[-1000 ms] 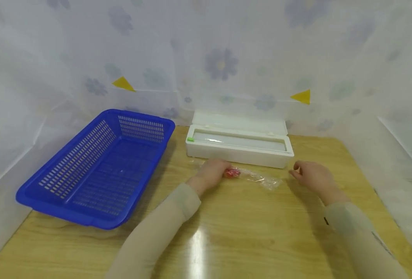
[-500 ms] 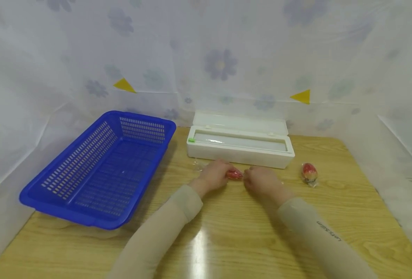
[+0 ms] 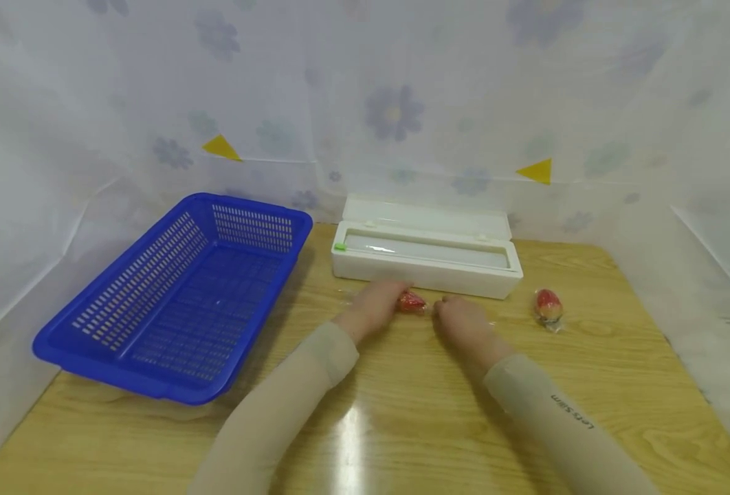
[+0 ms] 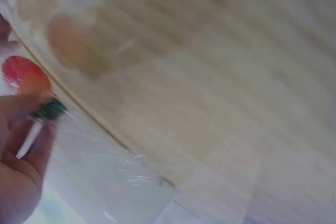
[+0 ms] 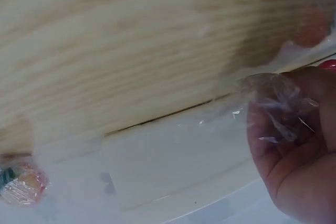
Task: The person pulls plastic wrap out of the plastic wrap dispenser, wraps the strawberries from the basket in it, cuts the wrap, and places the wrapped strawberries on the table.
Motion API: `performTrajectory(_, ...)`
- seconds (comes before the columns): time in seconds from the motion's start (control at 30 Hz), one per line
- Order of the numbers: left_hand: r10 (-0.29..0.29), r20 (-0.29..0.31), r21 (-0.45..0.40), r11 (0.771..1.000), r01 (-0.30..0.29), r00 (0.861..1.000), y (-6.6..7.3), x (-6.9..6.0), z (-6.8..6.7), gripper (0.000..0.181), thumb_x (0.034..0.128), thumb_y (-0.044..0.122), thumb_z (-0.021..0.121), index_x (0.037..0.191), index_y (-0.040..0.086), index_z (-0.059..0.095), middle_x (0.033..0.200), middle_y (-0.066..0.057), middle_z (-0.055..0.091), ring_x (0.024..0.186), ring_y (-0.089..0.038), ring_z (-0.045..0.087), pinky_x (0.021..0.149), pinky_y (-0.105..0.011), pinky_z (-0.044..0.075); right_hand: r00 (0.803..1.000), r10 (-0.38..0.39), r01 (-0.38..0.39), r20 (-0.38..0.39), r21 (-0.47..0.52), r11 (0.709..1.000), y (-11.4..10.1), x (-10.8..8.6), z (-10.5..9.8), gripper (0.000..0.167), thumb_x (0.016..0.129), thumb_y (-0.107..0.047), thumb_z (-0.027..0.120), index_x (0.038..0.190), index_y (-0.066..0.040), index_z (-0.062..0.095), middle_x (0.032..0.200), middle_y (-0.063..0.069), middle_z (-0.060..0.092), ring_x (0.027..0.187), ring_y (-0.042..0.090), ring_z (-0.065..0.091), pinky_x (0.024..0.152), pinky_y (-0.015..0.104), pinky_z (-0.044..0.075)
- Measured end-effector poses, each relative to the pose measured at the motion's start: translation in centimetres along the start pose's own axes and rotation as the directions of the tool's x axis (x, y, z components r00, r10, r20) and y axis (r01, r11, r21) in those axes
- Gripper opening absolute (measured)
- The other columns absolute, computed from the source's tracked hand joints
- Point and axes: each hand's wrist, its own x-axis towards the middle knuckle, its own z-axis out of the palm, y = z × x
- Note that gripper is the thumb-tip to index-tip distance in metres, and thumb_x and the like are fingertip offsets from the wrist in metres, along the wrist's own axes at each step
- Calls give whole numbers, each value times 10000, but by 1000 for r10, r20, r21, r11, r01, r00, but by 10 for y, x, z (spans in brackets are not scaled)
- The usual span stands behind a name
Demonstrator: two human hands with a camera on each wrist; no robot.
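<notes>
A small red-and-yellow fruit (image 3: pixel 411 302) with green leaves lies in clear cling film on the table, just in front of a white box. My left hand (image 3: pixel 374 309) holds it by the leafy end; the left wrist view shows thumb and fingers about the green leaves (image 4: pixel 50 108) and a pale stem-like piece. On the fruit's other side my right hand (image 3: pixel 467 328) pinches the gathered film (image 5: pixel 283 111) with curled fingers. Farther right sits a second fruit of this kind (image 3: pixel 548 306), wrapped in film and untouched.
The long white box (image 3: pixel 423 273) stands at the back with its lid (image 3: pixel 427 216) raised and a green tab at its left end. A blue slotted basket (image 3: pixel 173 395) stands at left. Floral sheeting (image 3: pixel 464 89) walls the wooden table (image 3: pixel 439 426).
My right hand has moved left from the second fruit, uncovering it, and has taken the loose film end beside the first fruit. The left hand has stayed on that fruit.
</notes>
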Motion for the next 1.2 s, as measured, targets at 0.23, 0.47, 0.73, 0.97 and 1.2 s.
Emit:
performTrajectory(0.23, -30, -86, 35, 999, 33, 996, -5, 3, -8, 120, 932, 83, 486, 973, 121, 593, 964, -47, 660, 958, -232, 621, 866, -363, 503, 999, 53, -54, -6, -41, 998, 3, -1, -13, 102, 767, -98, 602, 681, -44, 608, 703, 88, 536, 658, 265, 533, 528, 409, 494)
performTrajectory(0.47, -84, -47, 4, 996, 84, 995, -4, 1, -11, 149, 951, 115, 466, 998, 151, 603, 1026, -33, 663, 998, -216, 616, 910, -359, 491, 991, 96, -103, 93, 75, 992, 5, 4, -25, 528, 810, -456, 663, 1099, -19, 602, 1010, 177, 641, 946, 363, 589, 763, 474, 515)
performTrajectory(0.73, 4, -149, 48, 999, 4, 989, 4, 3, -5, 139, 911, 139, 578, 1014, 164, 668, 991, -2, 693, 962, -192, 629, 873, -329, 500, 994, 106, -104, -8, 145, 984, -6, 9, -28, 166, 859, -189, 607, 820, -63, 708, 772, 72, 650, 728, 244, 598, 629, 393, 510)
performTrajectory(0.97, -41, -211, 121, 990, 68, 977, 9, 4, -4, 224, 900, 172, 593, 1103, 229, 669, 1045, 21, 698, 970, -187, 626, 869, -341, 501, 986, 164, -158, -15, 186, 970, -3, 6, -22, 170, 860, -179, 594, 778, -65, 690, 767, 88, 697, 682, 259, 631, 583, 414, 514)
performTrajectory(1.2, -17, -256, 92, 995, 42, 967, 11, 4, -4, 205, 935, 148, 533, 1087, 197, 661, 1016, 6, 701, 935, -200, 631, 826, -341, 518, 985, 174, -169, 2, 249, 954, -2, 5, -21, 156, 854, -150, 589, 788, -47, 685, 789, 102, 703, 723, 277, 646, 649, 433, 519)
